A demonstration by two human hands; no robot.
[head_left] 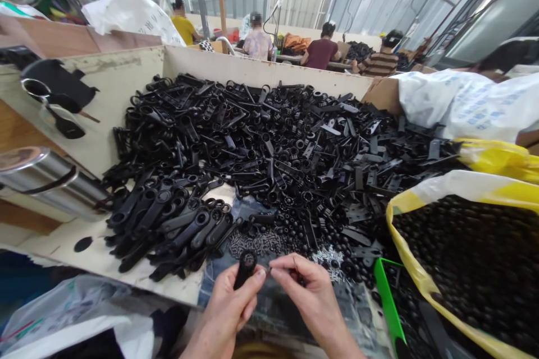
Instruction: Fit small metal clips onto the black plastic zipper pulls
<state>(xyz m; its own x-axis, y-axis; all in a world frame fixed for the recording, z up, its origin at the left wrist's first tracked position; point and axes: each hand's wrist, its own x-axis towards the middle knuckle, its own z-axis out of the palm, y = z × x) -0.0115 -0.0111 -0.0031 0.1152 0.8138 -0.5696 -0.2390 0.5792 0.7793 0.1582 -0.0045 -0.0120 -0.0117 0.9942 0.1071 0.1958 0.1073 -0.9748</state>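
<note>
As the left hand (225, 311) clamps a light, stiff black plastic pull (245, 269) by its stem, the right hand (307, 303), at 3 o'clock, pinches a tiny dark part (297, 276), perhaps a rivet.

Our black plastic lever (245, 269) and a small dark piece (296, 276), one in each hand

We hold the lever almost upright in our left hand (225, 305), its long matte shank gripped between thumb and fingers and its round ring head uppermost, tilted slightly to the right. The ring's open centre faces up toward the camera. Our right hand (314, 300) pinches the small dark piece near the lever, but it is too small and too hidden to identify. Just ahead lie similar black levers (168, 224), loosely heaped and overlapping at varied angles, with a small heap of tiny grey screws (256, 242) beside them.
</note>
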